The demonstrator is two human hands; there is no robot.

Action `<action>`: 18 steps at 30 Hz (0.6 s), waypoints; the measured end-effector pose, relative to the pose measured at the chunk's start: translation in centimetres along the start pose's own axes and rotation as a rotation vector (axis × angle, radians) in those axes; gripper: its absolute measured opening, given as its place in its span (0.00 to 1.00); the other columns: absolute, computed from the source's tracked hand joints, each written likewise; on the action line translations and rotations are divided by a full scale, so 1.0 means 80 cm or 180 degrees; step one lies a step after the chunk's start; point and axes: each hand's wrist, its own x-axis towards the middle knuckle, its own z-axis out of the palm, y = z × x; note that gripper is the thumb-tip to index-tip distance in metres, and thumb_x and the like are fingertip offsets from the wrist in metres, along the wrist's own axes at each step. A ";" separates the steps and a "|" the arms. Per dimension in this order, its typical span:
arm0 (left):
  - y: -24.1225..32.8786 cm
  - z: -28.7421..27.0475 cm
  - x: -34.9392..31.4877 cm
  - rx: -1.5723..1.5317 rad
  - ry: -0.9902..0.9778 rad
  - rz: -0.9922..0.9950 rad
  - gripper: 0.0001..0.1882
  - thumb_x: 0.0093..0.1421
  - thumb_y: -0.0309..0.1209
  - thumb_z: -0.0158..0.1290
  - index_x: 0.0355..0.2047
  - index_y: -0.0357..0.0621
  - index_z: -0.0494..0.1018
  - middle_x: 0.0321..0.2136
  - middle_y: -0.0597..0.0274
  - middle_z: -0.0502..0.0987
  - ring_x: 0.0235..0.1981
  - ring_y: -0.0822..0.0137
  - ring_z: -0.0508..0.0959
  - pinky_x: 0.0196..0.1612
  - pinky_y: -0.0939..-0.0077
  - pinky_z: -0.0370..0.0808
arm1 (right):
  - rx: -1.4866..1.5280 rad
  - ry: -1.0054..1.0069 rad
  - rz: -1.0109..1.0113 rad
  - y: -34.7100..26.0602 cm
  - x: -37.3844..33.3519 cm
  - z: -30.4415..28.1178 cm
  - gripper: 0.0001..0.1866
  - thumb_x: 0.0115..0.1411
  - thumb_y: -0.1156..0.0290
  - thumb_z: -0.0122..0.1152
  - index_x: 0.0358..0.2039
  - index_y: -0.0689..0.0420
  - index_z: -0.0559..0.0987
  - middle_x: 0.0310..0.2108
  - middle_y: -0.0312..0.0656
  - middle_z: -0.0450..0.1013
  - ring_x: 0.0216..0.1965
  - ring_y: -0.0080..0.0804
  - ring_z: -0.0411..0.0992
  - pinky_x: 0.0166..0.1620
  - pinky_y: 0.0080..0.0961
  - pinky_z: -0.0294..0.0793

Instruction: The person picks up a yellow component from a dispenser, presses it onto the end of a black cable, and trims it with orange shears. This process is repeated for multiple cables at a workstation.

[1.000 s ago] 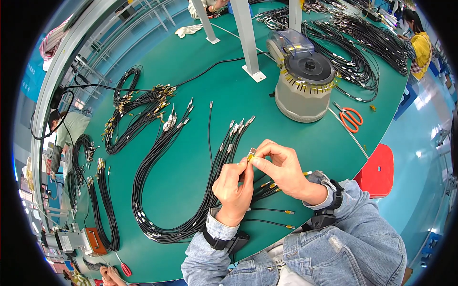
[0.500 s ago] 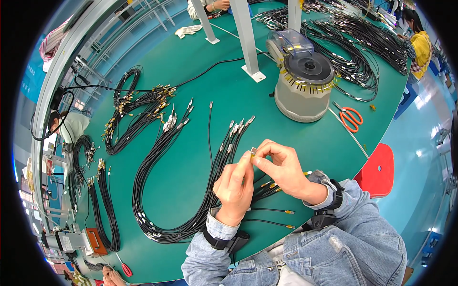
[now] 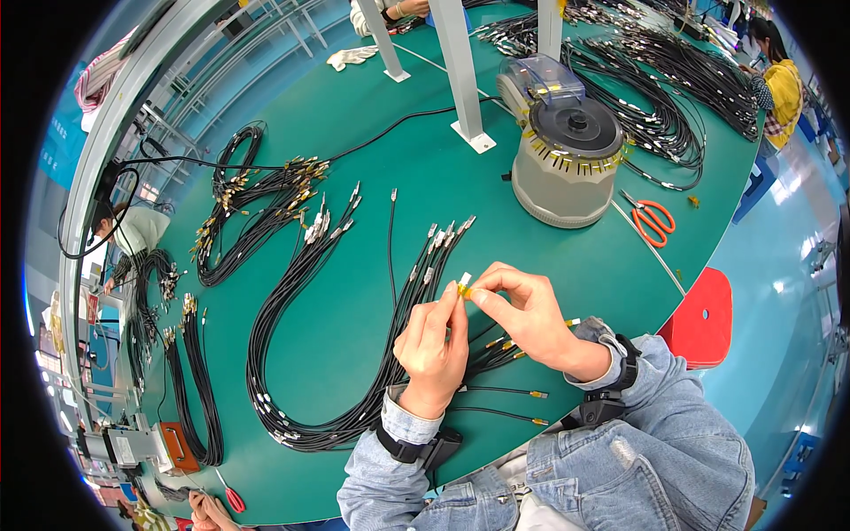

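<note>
In front of me my left hand is closed, its fingertips pinching a cable end with a silvery connector. Yellow tape sits around or against the connector's lower part. My right hand pinches that same spot between thumb and forefinger. The rest of the held cable is hidden by the hands. Just left of them curves a big U-shaped bundle of black cables with silvery ends. Under and beside my right wrist lie cables with yellow-wrapped ends.
A round tape dispenser with yellow strips stands beyond my hands. Orange-handled scissors lie to its right. More cable bundles cover the green table's left side. Grey posts rise at the back. A red stool stands right; co-workers sit around.
The fingers of both hands have shifted slightly at the connector, and more of the yellow tape and the silvery end now shows. The rest of the table looks the same.
</note>
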 end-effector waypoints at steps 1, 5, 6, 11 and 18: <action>0.000 0.000 0.000 -0.0006 0.0001 -0.0022 0.18 0.46 0.17 0.59 0.40 0.40 0.74 0.20 0.62 0.72 0.15 0.70 0.71 0.16 0.79 0.68 | -0.0039 0.0009 0.0007 0.000 0.000 0.000 0.06 0.56 0.74 0.56 0.28 0.65 0.76 0.27 0.35 0.70 0.31 0.20 0.66 0.35 0.19 0.63; 0.000 0.001 0.001 -0.0002 -0.0017 -0.0074 0.17 0.47 0.17 0.59 0.39 0.40 0.75 0.20 0.62 0.73 0.15 0.71 0.71 0.16 0.79 0.68 | 0.0006 -0.0032 0.0260 0.001 0.001 -0.003 0.07 0.55 0.73 0.57 0.29 0.65 0.77 0.27 0.35 0.72 0.32 0.20 0.67 0.37 0.20 0.65; 0.001 0.000 0.001 -0.0002 -0.0018 -0.0073 0.17 0.47 0.17 0.59 0.39 0.40 0.75 0.20 0.62 0.73 0.15 0.71 0.71 0.16 0.79 0.68 | 0.0006 -0.0032 0.0260 0.001 0.001 -0.003 0.07 0.55 0.73 0.57 0.29 0.65 0.77 0.27 0.35 0.72 0.32 0.20 0.67 0.37 0.20 0.65; 0.003 -0.001 0.005 -0.0016 -0.0047 -0.0149 0.15 0.48 0.18 0.59 0.38 0.40 0.75 0.20 0.62 0.73 0.15 0.72 0.71 0.15 0.80 0.67 | 0.0186 -0.0011 0.0486 -0.001 0.000 0.000 0.08 0.56 0.72 0.58 0.32 0.64 0.77 0.28 0.35 0.73 0.34 0.20 0.68 0.39 0.20 0.68; 0.005 -0.002 0.007 -0.0126 -0.0014 -0.0249 0.13 0.49 0.18 0.58 0.36 0.39 0.75 0.20 0.62 0.72 0.14 0.73 0.70 0.15 0.82 0.67 | 0.0311 -0.0058 0.0488 -0.001 -0.001 0.000 0.08 0.56 0.71 0.58 0.32 0.63 0.76 0.28 0.35 0.73 0.33 0.20 0.69 0.40 0.20 0.68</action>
